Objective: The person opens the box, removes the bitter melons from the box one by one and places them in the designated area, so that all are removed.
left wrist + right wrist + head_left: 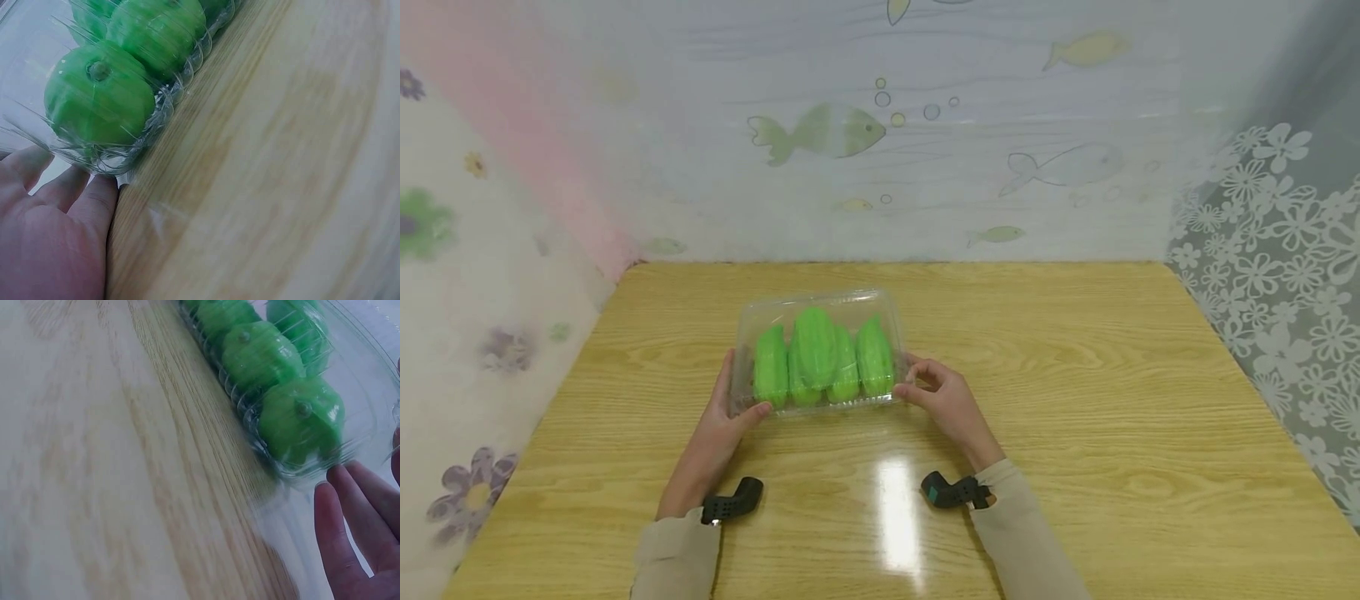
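Note:
A clear plastic clamshell box (812,302) with its lid down is on or just above the table; the frames do not settle which. Inside lie several bright green, ribbed, gourd-like vegetables (814,348), one on top of the others. Round stem ends of these green vegetables (100,94) face me through the wall in both wrist views. My left hand (722,429) holds the box's left side, thumb at the front corner and fingers along the side. At the right front corner, my right hand (943,400) grips the box between thumb and fingers.
The box is over a wood-grain table (1075,400) that reaches back to a wall curtain printed with fish (835,131). Flowered curtains (1292,283) hang along the sides. A black wrist device (733,500) sits on each forearm.

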A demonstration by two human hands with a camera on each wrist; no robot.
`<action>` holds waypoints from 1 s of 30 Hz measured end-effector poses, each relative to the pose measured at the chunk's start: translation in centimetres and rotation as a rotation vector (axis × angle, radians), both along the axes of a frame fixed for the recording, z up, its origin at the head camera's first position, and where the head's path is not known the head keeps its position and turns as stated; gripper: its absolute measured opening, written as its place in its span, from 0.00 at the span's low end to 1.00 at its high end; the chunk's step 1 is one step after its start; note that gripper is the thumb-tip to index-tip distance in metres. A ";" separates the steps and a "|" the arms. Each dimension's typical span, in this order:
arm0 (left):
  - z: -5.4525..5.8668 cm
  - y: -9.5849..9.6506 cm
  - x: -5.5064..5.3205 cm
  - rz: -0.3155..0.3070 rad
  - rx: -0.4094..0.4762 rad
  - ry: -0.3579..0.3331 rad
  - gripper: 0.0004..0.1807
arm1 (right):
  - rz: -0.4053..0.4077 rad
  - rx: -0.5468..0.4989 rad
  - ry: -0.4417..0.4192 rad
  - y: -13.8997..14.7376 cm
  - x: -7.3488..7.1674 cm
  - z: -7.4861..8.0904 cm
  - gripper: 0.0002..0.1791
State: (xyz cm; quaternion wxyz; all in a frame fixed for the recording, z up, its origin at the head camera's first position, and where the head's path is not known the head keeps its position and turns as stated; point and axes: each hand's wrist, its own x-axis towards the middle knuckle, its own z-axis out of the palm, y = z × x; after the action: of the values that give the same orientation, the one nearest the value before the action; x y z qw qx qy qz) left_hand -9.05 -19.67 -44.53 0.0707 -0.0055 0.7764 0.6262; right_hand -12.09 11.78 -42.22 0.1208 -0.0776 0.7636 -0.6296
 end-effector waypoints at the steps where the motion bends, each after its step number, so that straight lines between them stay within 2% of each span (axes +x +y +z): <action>1: 0.0 0.0 0.0 0.000 -0.001 0.001 0.48 | -0.003 0.001 -0.002 0.0 0.0 0.0 0.13; 4: -0.1 -0.1 0.0 0.005 -0.012 -0.007 0.48 | -0.015 -0.003 -0.008 0.0 -0.1 -0.4 0.13; 10: -0.3 -0.1 -0.1 0.002 0.015 0.001 0.49 | -0.038 0.018 0.027 0.2 -1.0 -3.0 0.14; 12: -0.3 -0.1 -0.1 -0.001 0.014 0.014 0.49 | -0.043 0.036 0.045 0.3 -1.1 -3.4 0.14; 24: 0.3 0.4 0.7 0.021 -0.016 0.012 0.47 | -0.033 0.066 0.078 0.5 -0.8 -2.9 0.14; 30: 0.7 0.5 1.2 0.034 -0.043 0.004 0.48 | -0.042 0.044 0.079 0.5 -0.5 -2.5 0.13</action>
State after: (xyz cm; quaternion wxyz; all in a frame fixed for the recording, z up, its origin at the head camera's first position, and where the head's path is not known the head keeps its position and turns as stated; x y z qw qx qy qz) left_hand -7.88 -19.17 -43.86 0.0583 -0.0191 0.7895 0.6106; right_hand -12.61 12.24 -44.75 0.0789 -0.0838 0.7829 -0.6113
